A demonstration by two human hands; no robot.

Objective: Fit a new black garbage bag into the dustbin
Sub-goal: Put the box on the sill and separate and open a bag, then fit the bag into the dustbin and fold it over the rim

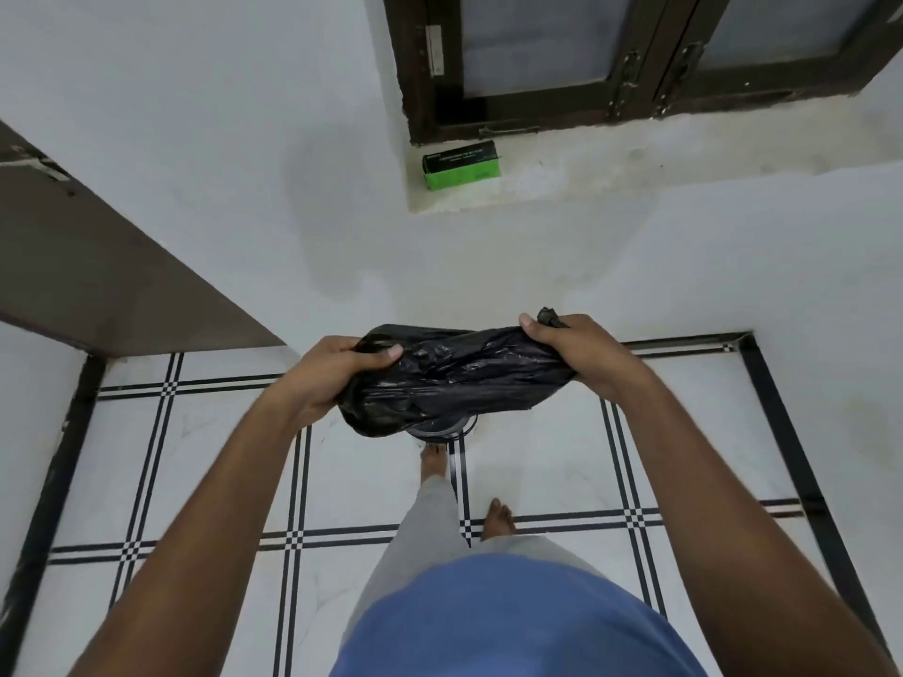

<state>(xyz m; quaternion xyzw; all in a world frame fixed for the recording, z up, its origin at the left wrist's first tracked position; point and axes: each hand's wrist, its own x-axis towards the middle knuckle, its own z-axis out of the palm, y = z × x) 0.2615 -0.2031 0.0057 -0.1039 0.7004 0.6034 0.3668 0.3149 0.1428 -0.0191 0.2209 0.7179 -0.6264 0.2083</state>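
Observation:
A crumpled black garbage bag is stretched between my two hands at chest height. My left hand grips its left end with thumb on top. Its right end is bunched in my right hand, and a small tuft of plastic sticks out above the fist. Directly under the bag, only a sliver of the round dustbin shows on the floor; the rest of it is hidden by the bag. One bare foot touches the bin's near side.
A green box lies on the window sill in the wall ahead, below a dark wooden window frame. A brown door stands at the left. The floor is white tile with black lines.

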